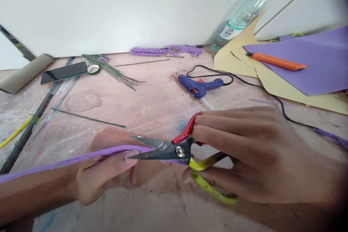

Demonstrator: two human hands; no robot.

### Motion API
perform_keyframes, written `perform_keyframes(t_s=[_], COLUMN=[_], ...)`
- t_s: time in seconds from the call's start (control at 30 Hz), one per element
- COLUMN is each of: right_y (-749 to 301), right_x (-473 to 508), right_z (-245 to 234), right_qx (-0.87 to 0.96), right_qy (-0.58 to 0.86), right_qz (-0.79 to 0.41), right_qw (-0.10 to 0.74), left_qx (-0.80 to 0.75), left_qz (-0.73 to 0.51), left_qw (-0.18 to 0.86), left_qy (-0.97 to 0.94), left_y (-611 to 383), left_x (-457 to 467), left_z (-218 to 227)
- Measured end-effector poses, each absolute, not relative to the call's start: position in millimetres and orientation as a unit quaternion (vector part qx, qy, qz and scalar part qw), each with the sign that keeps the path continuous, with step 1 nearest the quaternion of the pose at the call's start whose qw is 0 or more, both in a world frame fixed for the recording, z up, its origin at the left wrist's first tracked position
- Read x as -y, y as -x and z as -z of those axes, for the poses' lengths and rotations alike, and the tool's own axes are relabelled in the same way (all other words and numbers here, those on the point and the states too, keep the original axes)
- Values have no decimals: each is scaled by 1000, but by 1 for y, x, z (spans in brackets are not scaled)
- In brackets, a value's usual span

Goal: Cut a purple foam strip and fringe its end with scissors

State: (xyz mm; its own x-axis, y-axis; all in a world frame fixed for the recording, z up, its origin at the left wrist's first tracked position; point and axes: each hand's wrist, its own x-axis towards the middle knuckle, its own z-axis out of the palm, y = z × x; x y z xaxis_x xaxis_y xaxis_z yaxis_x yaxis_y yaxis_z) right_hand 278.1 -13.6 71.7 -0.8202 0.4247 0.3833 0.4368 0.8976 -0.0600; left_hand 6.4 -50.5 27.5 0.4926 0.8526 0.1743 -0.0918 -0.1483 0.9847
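My left hand [106, 163] pinches a long purple strip [81, 157] between thumb and fingers. The strip runs back over the left forearm and out of view at the left edge. My right hand [252, 152] grips a pair of scissors [160, 148] by its handles, one red and one yellow-green. The blades point left and are parted, with the strip's end lying between them, close to my left thumb. Part of the strip passes behind the pivot, where its end is hidden.
Behind my hands lies a blue glue gun [201, 85] with a black cord. A phone [63, 72], tape roll [94, 69], cardboard tube [27, 72] and green wires [108, 67] are at left. At right, an orange cutter [277, 61] rests on purple sheet [320, 58]; a bottle [247, 14] leans behind.
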Motion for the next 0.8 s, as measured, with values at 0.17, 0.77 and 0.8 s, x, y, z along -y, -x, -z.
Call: perform_keyframes(t_s=[0.17,0.77,0.8], right_y=[-272,-274,-274], right_x=[17,23,22], right_z=[-73,-73,-72], right_qx=[953,953,954], right_qy=[232,239,237], right_qz=[-14,-52,-53], right_qw=[192,177,176], left_qx=[-273,-195,-189], left_qz=[-362,-319,-326], left_qw=[555,556,553], left_qy=[-698,-742,-743], left_y=[-5,-12,-12], left_x=[47,39,39], left_z=[-26,-28,-27])
